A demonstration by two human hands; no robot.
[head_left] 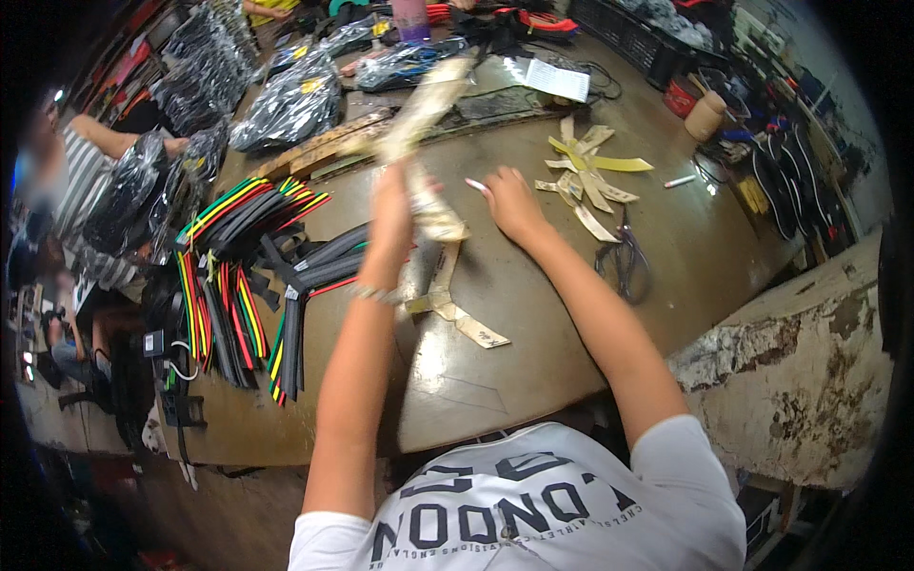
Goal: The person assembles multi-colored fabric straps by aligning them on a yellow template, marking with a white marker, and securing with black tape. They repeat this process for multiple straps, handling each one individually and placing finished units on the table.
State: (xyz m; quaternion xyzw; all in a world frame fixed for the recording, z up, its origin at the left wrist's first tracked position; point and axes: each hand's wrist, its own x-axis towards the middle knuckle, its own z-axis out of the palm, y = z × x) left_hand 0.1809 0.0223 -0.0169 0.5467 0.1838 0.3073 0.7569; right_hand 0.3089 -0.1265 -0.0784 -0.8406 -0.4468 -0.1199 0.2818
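Observation:
My left hand [392, 205] grips a bundle of cream-coloured flat strips [426, 107], blurred and held up over the table. Between the fingers of my right hand [515, 202] is a slim white marker [475, 186], its tip pointing left toward the strips. Below the hands, a few more cream strips [444, 303] lie joined or overlapping on the table, some with handwriting. Further right sits a fanned heap of similar strips [583, 173], one of them yellow. Dark-handled scissors [624, 259] rest just below that heap.
Bundles of black, red, yellow and green bands [221, 309] cover the table's left side. Plastic-wrapped packs [290, 100] and a long wooden board [333, 147] lie behind. Another marker [679, 181], a jar [705, 116] and a black crate [633, 43] are right. A person in stripes [86, 176] is at left.

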